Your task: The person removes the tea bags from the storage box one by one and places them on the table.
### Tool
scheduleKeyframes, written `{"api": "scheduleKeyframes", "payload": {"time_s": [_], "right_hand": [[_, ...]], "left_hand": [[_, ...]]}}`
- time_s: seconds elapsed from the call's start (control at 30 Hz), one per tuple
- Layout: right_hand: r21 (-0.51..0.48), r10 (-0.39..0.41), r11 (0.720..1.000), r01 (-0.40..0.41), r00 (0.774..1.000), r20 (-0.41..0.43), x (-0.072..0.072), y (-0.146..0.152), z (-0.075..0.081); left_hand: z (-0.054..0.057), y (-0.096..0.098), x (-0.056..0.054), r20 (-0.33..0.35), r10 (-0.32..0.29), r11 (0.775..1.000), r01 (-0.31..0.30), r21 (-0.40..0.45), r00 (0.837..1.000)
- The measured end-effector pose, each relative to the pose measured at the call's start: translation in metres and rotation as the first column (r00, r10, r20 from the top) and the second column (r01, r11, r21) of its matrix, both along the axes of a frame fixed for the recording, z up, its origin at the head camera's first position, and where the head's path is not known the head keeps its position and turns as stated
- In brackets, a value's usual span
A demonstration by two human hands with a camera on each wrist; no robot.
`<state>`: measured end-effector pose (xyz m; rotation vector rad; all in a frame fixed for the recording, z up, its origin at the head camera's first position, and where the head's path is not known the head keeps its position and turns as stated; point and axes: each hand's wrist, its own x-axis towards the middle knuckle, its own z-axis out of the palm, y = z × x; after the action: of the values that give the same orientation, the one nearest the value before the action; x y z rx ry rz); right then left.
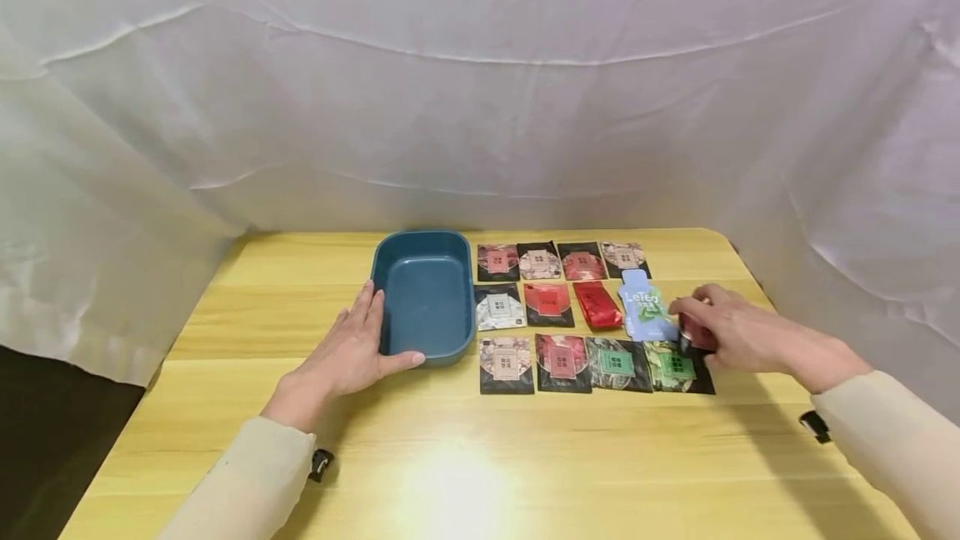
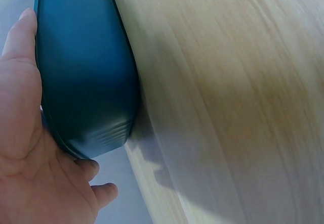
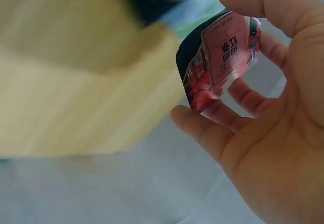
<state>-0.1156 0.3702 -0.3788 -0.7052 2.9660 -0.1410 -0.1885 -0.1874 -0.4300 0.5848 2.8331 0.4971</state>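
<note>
My left hand (image 1: 348,348) rests against the left side and near corner of a deep blue plastic bin (image 1: 426,307). Its fingers stretch along the rim, with the thumb at the near edge. In the left wrist view the bin's outer wall (image 2: 86,72) shows beside the palm. My right hand (image 1: 738,336) pinches a red and black tea sachet (image 3: 223,57) between thumb and fingers, at the right end of the laid-out packets. Close by that hand lie a light blue LeTea packet (image 1: 643,311) and a green and black sachet (image 1: 675,367).
Tea sachets lie in three rows to the right of the bin, among them a pink-labelled one (image 1: 562,362) in front and a shiny red packet (image 1: 598,305) in the middle row. Behind the wooden table (image 1: 570,465) hangs a white cloth (image 1: 480,123).
</note>
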Motion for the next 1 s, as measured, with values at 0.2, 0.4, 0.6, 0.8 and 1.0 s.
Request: {"api": "scheduleKeyframes", "payload": {"time_s": [0.2, 0.4, 0.6, 0.8, 1.0], "right_hand": [[0.054, -0.079, 0.996, 0.076, 0.995, 0.062, 0.010, 0.030, -0.018], [0.111, -0.144, 0.986, 0.128, 0.979, 0.147, 0.008, 0.032, -0.035], [0.132, -0.106, 0.987, 0.089, 0.987, 0.124, 0.003, 0.028, -0.039], [0.138, -0.104, 0.986, 0.090, 0.989, 0.102, 0.008, 0.027, -0.040], [0.082, -0.114, 0.990, 0.113, 0.994, 0.001, 0.018, 0.015, -0.037]], "left_hand": [[-0.002, -0.006, -0.002, 0.004, 0.006, 1.000, -0.006, -0.001, 1.000], [0.002, -0.012, -0.006, -0.006, 0.012, 1.000, -0.012, -0.006, 1.000], [0.001, -0.018, -0.006, 0.012, 0.028, 1.000, -0.028, -0.011, 1.000], [-0.001, -0.017, -0.006, 0.010, 0.020, 1.000, -0.020, -0.011, 1.000], [0.002, -0.010, -0.007, 0.025, 0.014, 1.000, -0.015, 0.022, 1.000]]}}
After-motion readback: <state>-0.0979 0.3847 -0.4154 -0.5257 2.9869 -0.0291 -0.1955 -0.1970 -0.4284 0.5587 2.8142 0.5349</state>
